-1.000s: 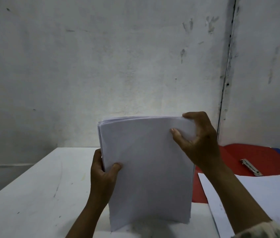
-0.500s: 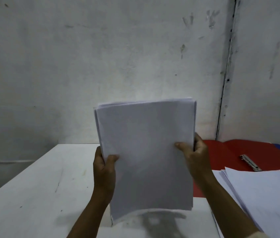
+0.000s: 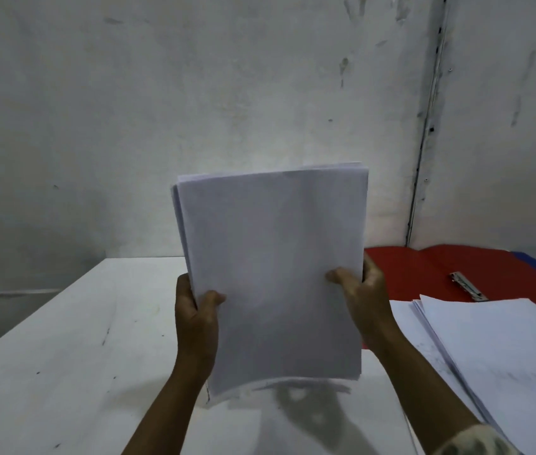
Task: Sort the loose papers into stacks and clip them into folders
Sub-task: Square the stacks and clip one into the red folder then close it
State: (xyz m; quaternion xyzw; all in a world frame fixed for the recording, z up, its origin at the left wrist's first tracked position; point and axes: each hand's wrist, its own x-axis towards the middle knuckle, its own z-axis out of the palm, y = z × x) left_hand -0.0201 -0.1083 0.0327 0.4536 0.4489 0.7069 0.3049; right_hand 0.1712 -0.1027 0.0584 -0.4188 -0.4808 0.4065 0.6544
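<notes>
Over the white desk (image 3: 63, 339), a white paper stack (image 3: 273, 274) is held upright, gripped by left hand (image 3: 196, 318) and right hand (image 3: 363, 300); the open red folder (image 3: 424, 274) lies rightward.

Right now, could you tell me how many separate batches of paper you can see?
2. One stack of paper is held upright above the table, left hand and right hand gripping its sides. A second pile lies flat at right, overlapping the red folder. More may lie beyond the frame.

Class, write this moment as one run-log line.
left hand: grips paper stack | right hand: grips stack | stack: upright above table | red folder: open
</notes>
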